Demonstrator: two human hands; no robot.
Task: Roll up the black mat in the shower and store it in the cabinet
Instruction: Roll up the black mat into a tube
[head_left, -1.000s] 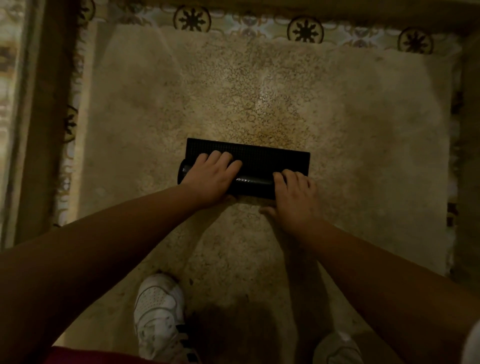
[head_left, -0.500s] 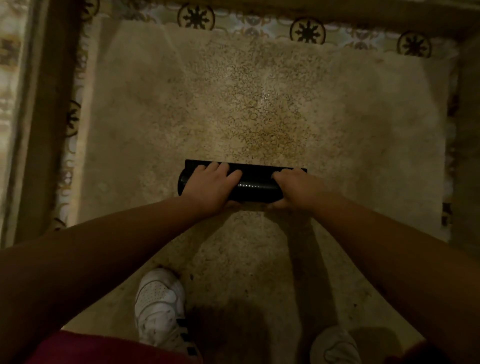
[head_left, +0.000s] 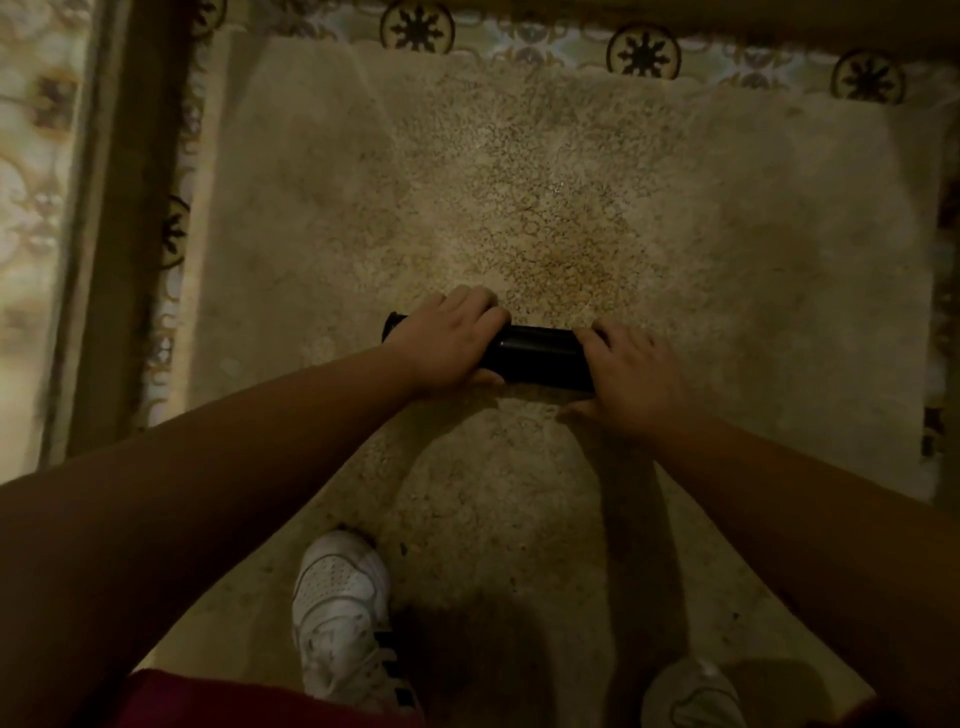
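Note:
The black mat (head_left: 540, 356) is a tight roll lying crosswise on the speckled shower floor, with no flat part showing. My left hand (head_left: 447, 345) wraps over the roll's left part, fingers curled over the top; only a short black end sticks out to its left. My right hand (head_left: 631, 376) covers the roll's right end, fingers over the top and thumb low on the near side. Between the two hands the glossy middle of the roll is visible. No cabinet is in view.
The beige shower floor (head_left: 519, 182) is bordered by patterned tiles (head_left: 644, 52) at the far side and a raised brown threshold (head_left: 124, 208) on the left. My white shoes (head_left: 343, 618) stand on the floor just behind the roll.
The flat strip of mat beyond my hands has been rolled away; the roll moved forward and both hands now curl around it.

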